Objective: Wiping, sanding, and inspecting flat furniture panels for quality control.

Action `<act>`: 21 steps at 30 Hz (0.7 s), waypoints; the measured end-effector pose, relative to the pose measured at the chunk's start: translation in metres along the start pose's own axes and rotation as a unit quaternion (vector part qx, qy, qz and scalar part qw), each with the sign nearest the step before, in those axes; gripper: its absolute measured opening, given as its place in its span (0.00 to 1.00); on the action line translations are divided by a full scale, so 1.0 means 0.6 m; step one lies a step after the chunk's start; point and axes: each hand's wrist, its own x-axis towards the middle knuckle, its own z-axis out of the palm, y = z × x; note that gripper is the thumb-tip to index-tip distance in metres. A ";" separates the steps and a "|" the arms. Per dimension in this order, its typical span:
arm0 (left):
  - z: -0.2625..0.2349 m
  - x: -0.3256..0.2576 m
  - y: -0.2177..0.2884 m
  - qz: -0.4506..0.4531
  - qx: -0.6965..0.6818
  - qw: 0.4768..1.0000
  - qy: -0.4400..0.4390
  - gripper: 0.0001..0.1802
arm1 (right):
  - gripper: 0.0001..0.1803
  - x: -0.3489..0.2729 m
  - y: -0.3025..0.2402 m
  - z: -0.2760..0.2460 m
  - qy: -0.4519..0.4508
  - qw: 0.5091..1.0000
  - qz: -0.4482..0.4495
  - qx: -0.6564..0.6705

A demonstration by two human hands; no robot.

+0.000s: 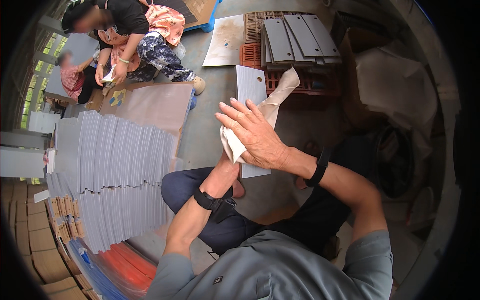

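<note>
A narrow grey wood-grain board (pixel 250 82) with a round hole near its far end stands in front of me, between my knees. Across it lies a cream cloth (pixel 282 92), its far end trailing off to the right and a folded part bunched at the board's left edge. My right hand (pixel 255 132) rests over the cloth and board with its fingers stretched out. Below it, at the board's left edge, my left hand (pixel 229 164) is mostly covered by the cloth and the right hand. Its fingers are hidden, so its grip does not show.
Similar grey boards (pixel 300 37) with holes lie on red plastic crates (pixel 315 82) ahead. A tall stack of grey panels (pixel 120 155) stands at my left. Farther left, a person (pixel 125 45) handles something white. On the right are a cloth-draped box (pixel 395 85) and a dark bin (pixel 395 160).
</note>
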 end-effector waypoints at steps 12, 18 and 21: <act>0.124 -0.013 0.156 -0.214 -0.212 0.947 -0.111 0.49 | 0.40 0.071 0.273 -0.138 0.253 0.865 0.394 0.182; 0.085 0.021 0.117 -0.157 -0.091 0.983 -0.043 0.48 | 0.29 0.069 0.305 -0.204 0.382 0.716 0.379 0.445; 0.080 0.026 0.108 -0.134 -0.067 0.988 0.032 0.35 | 0.27 0.067 0.276 -0.235 0.412 0.696 0.332 0.485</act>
